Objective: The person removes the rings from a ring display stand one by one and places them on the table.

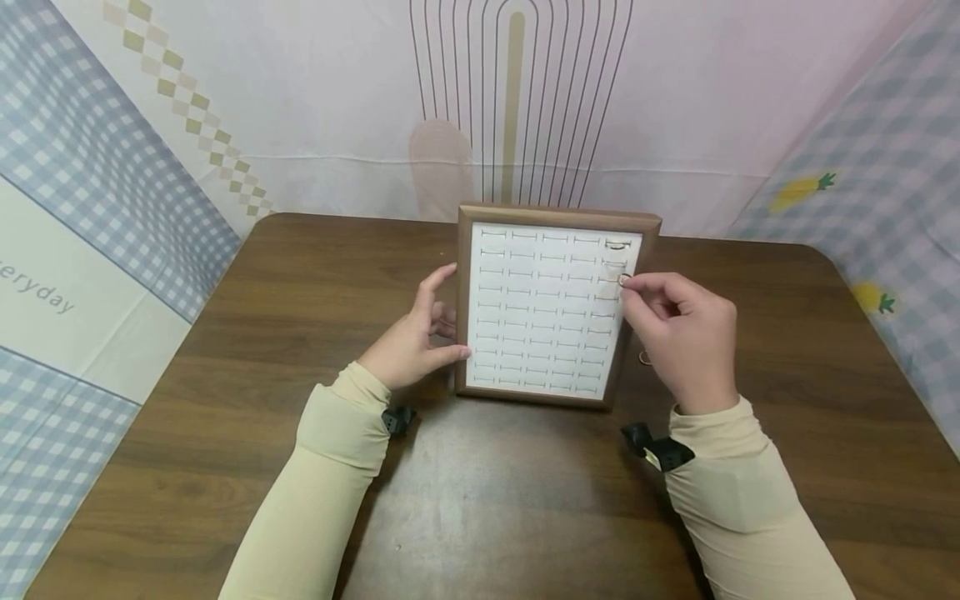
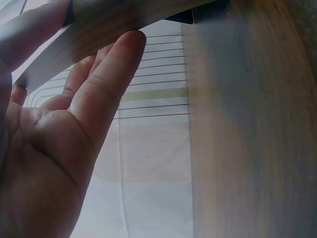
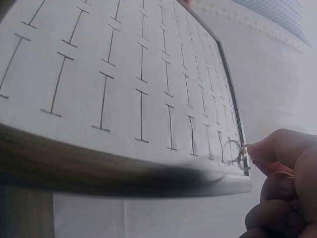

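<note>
Gold-toned metal glints where the right hand (image 1: 684, 335) pinches a small ring (image 1: 623, 280) between thumb and index finger, just in front of the upper slots in the right-hand column of the framed board (image 1: 525, 318). Whether the ring touches the panel I cannot tell. Across from it, the left hand (image 1: 408, 342) has the board's side edge in its grip — thumb on the front, fingers reaching behind.

To seat a ring well, I would judge, the band should be turned square to the slot and its lower rim eased in with light, even pressure; forcing it could crease the slit's edges. A firm left hand matters just as much, since a push at the far side could swing the board round. A pinch high on the ring (only the tips, as now) leaves the rim free.

As for looks, the board is handsome and plain: a brown wooden frame round a white panel, ruled with five columns of short, dark-lined slots. It stands upright on the wood-grained desk (image 1: 465, 500). A second ring (image 1: 617, 246) sits in the top right slot — a third ring (image 1: 642, 361) shows near the right hand, partly hidden.
</note>
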A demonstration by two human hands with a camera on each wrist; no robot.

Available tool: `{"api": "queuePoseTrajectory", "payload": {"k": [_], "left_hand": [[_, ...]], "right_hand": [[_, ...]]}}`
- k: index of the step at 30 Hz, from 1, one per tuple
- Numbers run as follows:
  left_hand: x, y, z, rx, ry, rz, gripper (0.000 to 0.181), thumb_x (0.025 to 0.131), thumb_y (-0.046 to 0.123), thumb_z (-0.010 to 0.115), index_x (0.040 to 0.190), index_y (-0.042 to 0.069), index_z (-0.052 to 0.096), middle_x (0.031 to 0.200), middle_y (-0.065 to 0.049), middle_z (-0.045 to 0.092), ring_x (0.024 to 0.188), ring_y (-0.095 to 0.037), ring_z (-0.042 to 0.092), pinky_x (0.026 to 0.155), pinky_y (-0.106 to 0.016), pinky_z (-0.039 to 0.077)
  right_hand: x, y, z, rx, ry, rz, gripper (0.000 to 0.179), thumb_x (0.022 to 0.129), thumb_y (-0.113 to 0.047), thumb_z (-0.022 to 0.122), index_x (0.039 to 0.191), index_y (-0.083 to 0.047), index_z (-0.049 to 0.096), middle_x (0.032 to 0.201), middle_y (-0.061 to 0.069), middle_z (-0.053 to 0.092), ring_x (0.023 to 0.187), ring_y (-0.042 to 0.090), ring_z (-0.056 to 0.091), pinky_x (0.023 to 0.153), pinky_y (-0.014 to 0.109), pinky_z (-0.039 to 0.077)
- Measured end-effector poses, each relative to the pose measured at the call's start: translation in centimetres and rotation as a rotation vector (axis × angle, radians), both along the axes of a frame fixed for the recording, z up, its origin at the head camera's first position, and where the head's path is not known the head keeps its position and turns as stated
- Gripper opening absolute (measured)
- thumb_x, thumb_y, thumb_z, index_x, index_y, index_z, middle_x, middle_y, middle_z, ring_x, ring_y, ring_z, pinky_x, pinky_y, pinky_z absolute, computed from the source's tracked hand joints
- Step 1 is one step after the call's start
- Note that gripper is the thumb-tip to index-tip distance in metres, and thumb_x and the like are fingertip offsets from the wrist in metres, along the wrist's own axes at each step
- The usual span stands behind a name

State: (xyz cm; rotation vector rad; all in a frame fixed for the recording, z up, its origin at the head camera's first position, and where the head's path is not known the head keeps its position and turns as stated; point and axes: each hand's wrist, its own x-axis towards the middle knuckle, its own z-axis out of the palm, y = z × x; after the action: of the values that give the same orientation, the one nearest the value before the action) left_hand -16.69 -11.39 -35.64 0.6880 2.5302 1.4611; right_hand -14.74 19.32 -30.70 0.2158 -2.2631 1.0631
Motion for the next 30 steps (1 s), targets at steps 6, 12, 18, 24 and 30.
{"api": "queuePoseTrajectory", "payload": {"k": [6, 12, 18, 24, 30], "left_hand": [[0.0, 0.0, 0.0, -0.019, 0.001, 0.005, 0.103, 0.079, 0.009, 0.074, 0.143, 0.038, -0.001, 0.101, -0.012, 0.060, 0.093, -0.025, 0.062, 0.086, -0.045, 0.049], [0.1, 0.0, 0.2, -0.025, -0.009, 0.010, 0.102, 0.080, 0.010, 0.074, 0.143, 0.038, -0.001, 0.101, -0.012, 0.059, 0.094, -0.025, 0.062, 0.087, -0.045, 0.049], [0.1, 0.0, 0.2, -0.008, -0.013, 0.007, 0.102, 0.079, 0.009, 0.074, 0.143, 0.037, 0.000, 0.101, -0.012, 0.060, 0.093, -0.024, 0.062, 0.086, -0.044, 0.049], [0.1, 0.1, 0.1, 0.008, -0.007, 0.000, 0.102, 0.079, 0.007, 0.074, 0.143, 0.035, 0.001, 0.098, -0.012, 0.058, 0.091, -0.024, 0.062, 0.086, -0.042, 0.049], [0.1, 0.0, 0.2, 0.003, 0.003, -0.003, 0.102, 0.079, 0.007, 0.074, 0.143, 0.035, 0.000, 0.097, -0.012, 0.058, 0.090, -0.024, 0.062, 0.086, -0.043, 0.049]], "right_hand": [[0.3, 0.5, 0.4, -0.028, -0.022, -0.012, 0.010, 0.082, -0.019, 0.066, 0.082, -0.012, 0.073, 0.055, 0.001, 0.043, 0.051, 0.009, 0.036, 0.048, 0.023, 0.027], [0.3, 1.5, 0.9, -0.048, -0.049, -0.040, 0.009, 0.082, -0.021, 0.068, 0.082, -0.014, 0.073, 0.055, 0.002, 0.042, 0.051, 0.010, 0.036, 0.049, 0.024, 0.027], [0.1, 2.9, 1.0, -0.057, -0.090, -0.070, 0.008, 0.081, -0.021, 0.069, 0.081, -0.014, 0.074, 0.055, 0.003, 0.043, 0.052, 0.011, 0.037, 0.050, 0.024, 0.028], [-0.3, 3.9, 0.6, -0.022, -0.169, -0.084, 0.010, 0.081, -0.023, 0.069, 0.081, -0.014, 0.073, 0.056, 0.004, 0.044, 0.052, 0.012, 0.038, 0.052, 0.024, 0.029], [-0.6, 4.6, 0.2, 0.027, -0.244, -0.088, 0.012, 0.083, -0.025, 0.067, 0.083, -0.013, 0.072, 0.057, 0.005, 0.046, 0.053, 0.013, 0.040, 0.052, 0.025, 0.030]]}}
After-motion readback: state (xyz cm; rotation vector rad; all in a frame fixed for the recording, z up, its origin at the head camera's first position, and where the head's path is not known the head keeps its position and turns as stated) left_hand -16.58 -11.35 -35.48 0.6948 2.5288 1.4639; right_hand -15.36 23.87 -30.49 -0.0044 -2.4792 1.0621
